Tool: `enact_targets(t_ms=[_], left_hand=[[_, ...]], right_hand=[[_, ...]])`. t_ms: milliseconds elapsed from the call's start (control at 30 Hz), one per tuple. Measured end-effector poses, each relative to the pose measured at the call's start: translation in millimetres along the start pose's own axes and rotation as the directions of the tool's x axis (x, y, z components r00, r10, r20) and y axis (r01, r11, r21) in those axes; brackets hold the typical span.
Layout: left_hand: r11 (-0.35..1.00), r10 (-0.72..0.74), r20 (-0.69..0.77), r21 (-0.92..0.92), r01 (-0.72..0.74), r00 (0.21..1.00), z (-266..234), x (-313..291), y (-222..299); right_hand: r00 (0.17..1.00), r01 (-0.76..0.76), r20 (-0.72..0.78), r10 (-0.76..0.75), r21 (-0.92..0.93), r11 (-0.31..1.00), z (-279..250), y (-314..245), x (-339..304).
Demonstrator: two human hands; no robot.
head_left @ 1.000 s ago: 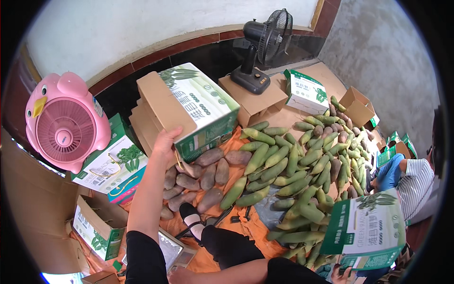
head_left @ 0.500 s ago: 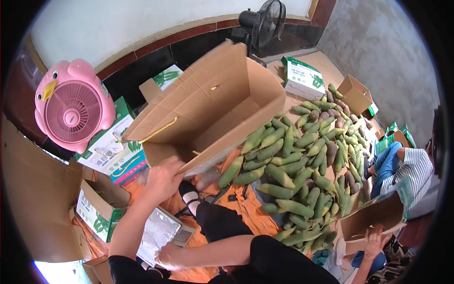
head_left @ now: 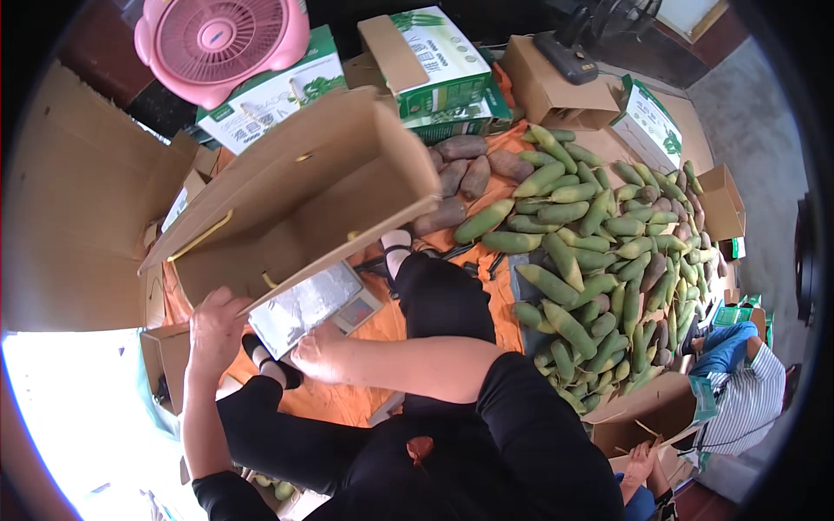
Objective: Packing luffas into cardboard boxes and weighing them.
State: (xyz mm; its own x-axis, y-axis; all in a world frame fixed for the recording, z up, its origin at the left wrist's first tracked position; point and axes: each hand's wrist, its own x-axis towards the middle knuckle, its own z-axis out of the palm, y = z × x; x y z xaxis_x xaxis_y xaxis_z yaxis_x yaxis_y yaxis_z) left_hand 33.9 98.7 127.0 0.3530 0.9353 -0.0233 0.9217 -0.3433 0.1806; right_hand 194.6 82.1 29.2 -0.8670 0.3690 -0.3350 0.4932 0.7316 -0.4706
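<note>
My left hand (head_left: 215,333) is closed on the near edge of a large open cardboard box (head_left: 300,204) with yellow cord handles. The box is tilted, and its bare brown inside faces up. Below its near edge lies a flat scale (head_left: 304,306) with a silvery platform. My right hand (head_left: 318,352) is curled at the platform's near edge, some fingers hidden. Long green radishes (head_left: 573,260) lie in a heap to the right. Several brownish-purple roots (head_left: 465,165) lie beyond the box.
A pink fan (head_left: 217,39) stands at the far left by green-and-white cartons (head_left: 443,56). A tall cardboard sheet (head_left: 69,217) stands at left. Orange sheeting (head_left: 347,404) covers the floor by my feet. At right, another person's hand (head_left: 638,464) touches an open box (head_left: 647,408).
The view has shifted. The box has come lower and nearer the scale, still held by my left hand. My right hand stays at the scale's edge.
</note>
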Motion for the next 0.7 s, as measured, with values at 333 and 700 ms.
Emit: enact_targets(t_ms=[333, 700], left_hand=[[0.974, -0.227, 0.108, 0.011, 0.227, 0.968, 61, -140, -82], [0.919, -0.332, 0.049, -0.207, 0.334, 0.942, 83, -125, -37]], right_hand=[[0.996, -0.070, 0.054, 0.068, 0.025, 0.997, 27, -19, 26], [0.976, 0.201, -0.111, -0.188, 0.111, 0.973, -36, -37, -6]])
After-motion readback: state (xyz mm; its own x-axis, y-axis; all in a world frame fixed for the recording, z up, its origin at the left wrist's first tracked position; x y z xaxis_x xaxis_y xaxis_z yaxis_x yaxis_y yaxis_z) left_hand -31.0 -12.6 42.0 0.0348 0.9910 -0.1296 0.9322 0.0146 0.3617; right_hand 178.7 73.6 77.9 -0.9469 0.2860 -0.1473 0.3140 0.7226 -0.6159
